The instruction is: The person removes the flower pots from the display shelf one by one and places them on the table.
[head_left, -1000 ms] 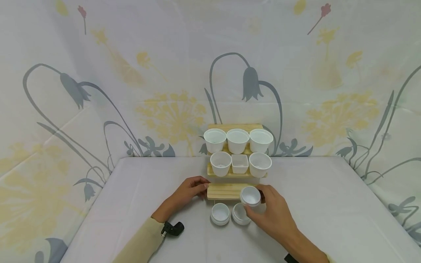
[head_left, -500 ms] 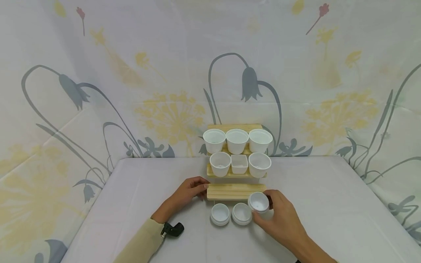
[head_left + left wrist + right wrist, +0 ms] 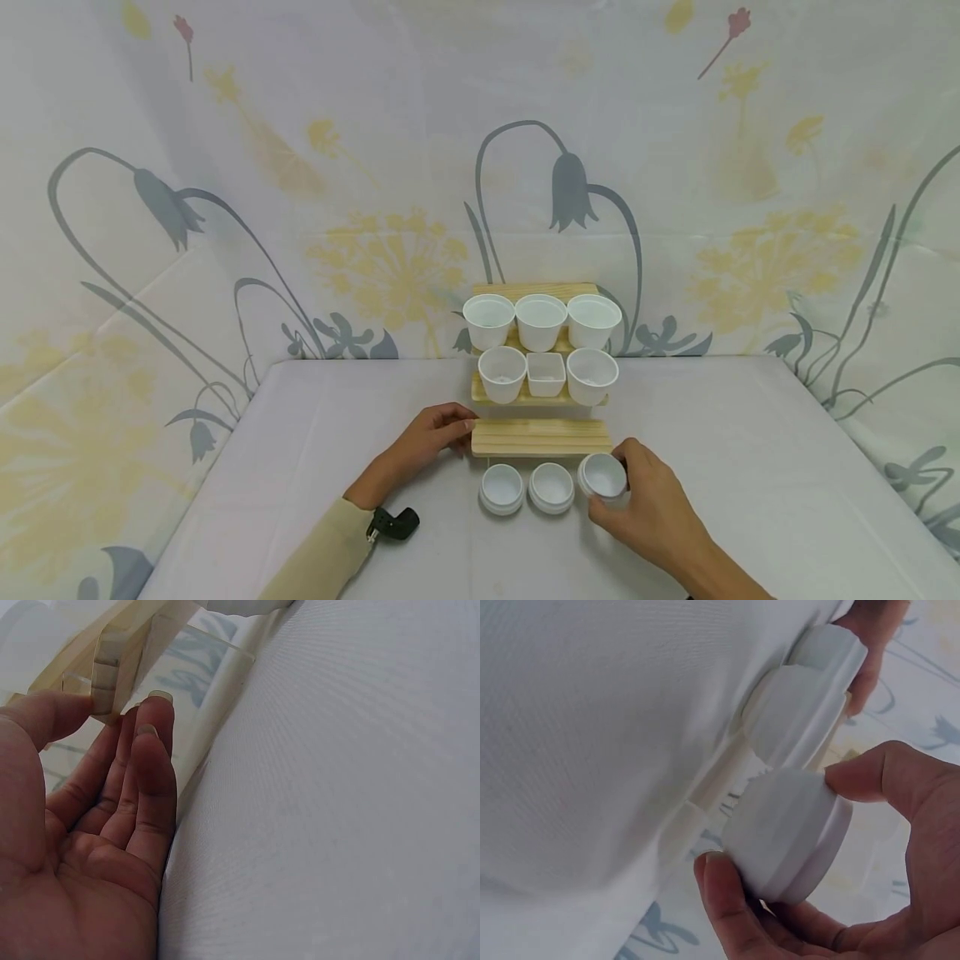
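My right hand [image 3: 656, 508] grips a small round white pot [image 3: 603, 477] by its sides, thumb on the near side and fingers behind. Seen from the right wrist, the pot [image 3: 784, 832] has a stepped rim band and tilts between thumb and fingertips, close to the white cloth. Two similar pots, a left one [image 3: 502, 489] and a middle one [image 3: 552, 488], stand in line with it before the stand. With thumb and fingers, my left hand [image 3: 438, 433] pinches the left end of the lowest wooden shelf [image 3: 540, 437]; that shelf's end [image 3: 109, 671] shows between them.
Behind, the tiered stand's middle shelf bears two round cups [image 3: 502, 375] and a square one [image 3: 546, 375] between them. Three round white pots [image 3: 542, 322] fill the top shelf. A flower-printed cloth [image 3: 405, 167] hangs behind the white-covered table [image 3: 330, 417].
My right hand has carried its pot right and towards me, from over the lowest shelf to the right end of the pot row. The left hand has stayed put.
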### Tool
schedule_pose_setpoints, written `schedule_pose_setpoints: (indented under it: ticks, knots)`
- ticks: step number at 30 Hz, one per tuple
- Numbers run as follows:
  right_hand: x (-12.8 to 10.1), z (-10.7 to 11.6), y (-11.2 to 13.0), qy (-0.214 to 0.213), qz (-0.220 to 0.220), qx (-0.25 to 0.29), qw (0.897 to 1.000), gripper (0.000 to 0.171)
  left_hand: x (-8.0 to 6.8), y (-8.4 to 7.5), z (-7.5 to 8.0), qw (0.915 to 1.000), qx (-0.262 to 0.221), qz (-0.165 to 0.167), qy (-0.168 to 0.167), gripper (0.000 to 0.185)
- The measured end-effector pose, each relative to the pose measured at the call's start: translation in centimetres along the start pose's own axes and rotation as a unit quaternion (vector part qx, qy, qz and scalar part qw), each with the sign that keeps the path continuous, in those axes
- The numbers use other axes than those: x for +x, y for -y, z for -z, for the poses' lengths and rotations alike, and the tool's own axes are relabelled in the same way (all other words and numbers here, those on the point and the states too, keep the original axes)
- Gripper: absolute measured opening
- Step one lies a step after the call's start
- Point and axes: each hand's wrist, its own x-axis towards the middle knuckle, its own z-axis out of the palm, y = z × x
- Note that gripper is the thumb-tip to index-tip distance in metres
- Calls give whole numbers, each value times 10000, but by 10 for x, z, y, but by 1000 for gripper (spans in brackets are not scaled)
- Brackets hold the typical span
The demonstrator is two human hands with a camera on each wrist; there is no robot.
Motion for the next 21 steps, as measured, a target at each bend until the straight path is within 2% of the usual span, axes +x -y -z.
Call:
schedule_pose_setpoints:
  ticks: [13, 21]
  knots:
    - [1, -4, -8, 679, -441, -155, 9966, 47, 0, 1, 0, 10000, -41, 3, 23, 29]
    - [3, -5, -11, 769, -396, -138, 9962, 44, 0, 3, 1, 10000, -10, 11, -8, 28]
